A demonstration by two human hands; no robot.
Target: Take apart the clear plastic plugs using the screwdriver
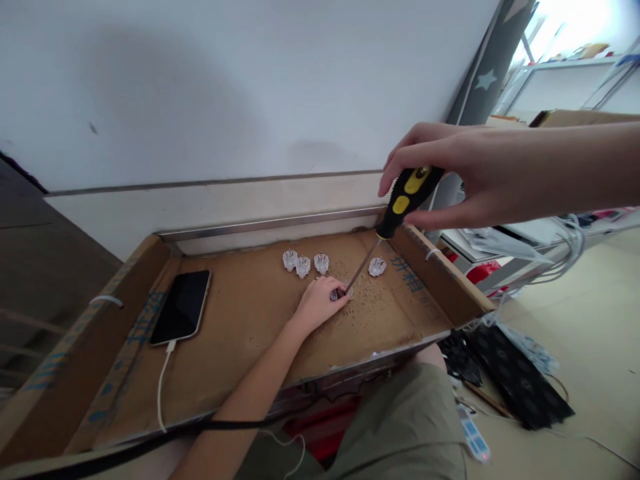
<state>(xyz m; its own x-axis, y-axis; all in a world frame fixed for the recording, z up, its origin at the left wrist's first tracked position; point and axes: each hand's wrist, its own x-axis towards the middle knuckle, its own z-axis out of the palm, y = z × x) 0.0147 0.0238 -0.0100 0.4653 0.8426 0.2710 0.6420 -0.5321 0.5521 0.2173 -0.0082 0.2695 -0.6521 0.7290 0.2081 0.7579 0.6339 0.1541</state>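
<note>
My right hand grips the black and yellow handle of a screwdriver. Its thin metal shaft slants down to the left, and the tip ends at the fingers of my left hand. Those fingers are closed on a small piece pressed against the cardboard; they hide most of it, so its kind is unclear. Around them lie many tiny dark specks that look like small screws. Several clear plastic pieces with metal pins stand behind the left hand, one of them a clear piece; another clear piece sits farther right.
A shallow cardboard tray with raised sides bears all this. On its left lies a phone with a white cable. A pale wall rises behind. Bundled cables and a power strip are at the right.
</note>
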